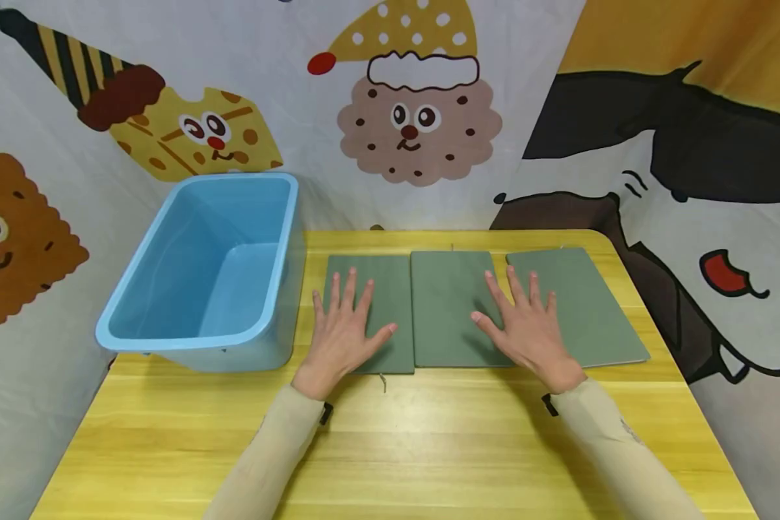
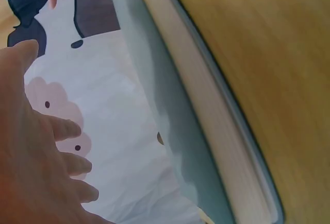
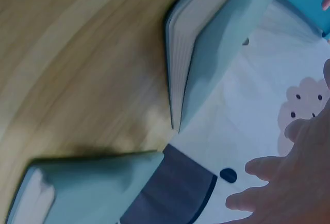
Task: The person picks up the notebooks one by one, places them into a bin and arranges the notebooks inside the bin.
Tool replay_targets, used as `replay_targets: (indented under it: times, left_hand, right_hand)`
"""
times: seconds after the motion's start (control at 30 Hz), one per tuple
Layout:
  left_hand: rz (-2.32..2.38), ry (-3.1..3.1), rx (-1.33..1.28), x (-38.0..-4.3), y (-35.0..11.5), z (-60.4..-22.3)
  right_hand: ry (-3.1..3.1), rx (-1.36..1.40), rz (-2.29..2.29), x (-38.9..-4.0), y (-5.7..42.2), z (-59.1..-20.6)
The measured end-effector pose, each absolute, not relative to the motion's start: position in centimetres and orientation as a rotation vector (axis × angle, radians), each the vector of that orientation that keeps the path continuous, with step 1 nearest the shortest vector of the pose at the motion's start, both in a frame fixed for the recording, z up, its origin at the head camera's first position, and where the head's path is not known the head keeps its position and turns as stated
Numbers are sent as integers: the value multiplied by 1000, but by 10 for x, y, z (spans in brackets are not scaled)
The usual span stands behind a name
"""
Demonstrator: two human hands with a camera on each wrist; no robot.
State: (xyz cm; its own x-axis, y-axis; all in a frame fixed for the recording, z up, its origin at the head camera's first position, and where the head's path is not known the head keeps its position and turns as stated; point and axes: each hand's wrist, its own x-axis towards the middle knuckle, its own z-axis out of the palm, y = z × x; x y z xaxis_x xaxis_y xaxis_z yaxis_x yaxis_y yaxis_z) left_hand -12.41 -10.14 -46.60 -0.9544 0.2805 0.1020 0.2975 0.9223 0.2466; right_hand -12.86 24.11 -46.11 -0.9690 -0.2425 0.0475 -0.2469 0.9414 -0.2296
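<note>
Three green hardcover notebooks lie side by side on the table: a left notebook (image 1: pixel 393 310), a middle notebook (image 1: pixel 448 310) and a right notebook (image 1: pixel 594 310) turned at a slant. Over the left one, my left hand (image 1: pixel 341 332) is spread with straight fingers and holds nothing. My right hand (image 1: pixel 529 332), also spread and holding nothing, is over the gap between the middle and right notebooks. In the left wrist view, a notebook's cover (image 2: pixel 154 80) and pale page edges appear apart from the hand (image 2: pixel 31 147). Space also shows between the right hand (image 3: pixel 294 177) and the notebooks in the right wrist view.
A light blue plastic tub (image 1: pixel 276 289) stands on the left of the wooden table (image 1: pixel 390 455), with no contents visible inside. Behind the table hangs a cloth (image 1: pixel 312 137) printed with cartoon figures. A thin ribbon end (image 1: pixel 383 383) sticks out below the left notebook.
</note>
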Motion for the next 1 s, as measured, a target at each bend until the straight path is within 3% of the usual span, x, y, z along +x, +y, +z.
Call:
replay_targets:
  times: [0.33, 0.7, 1.0]
  left_hand:
    - [-438, -2967, -450, -119, -104, -450]
    - [-523, -2874, -520, -101, -103, -399]
    - [-505, -2728, -472, -92, -131, -368]
  right_hand:
    - [-3093, 297, 339, -123, 263, -451]
    - [-3065, 214, 341, -120, 299, -453]
    - [-3063, 139, 344, -122, 324, -447]
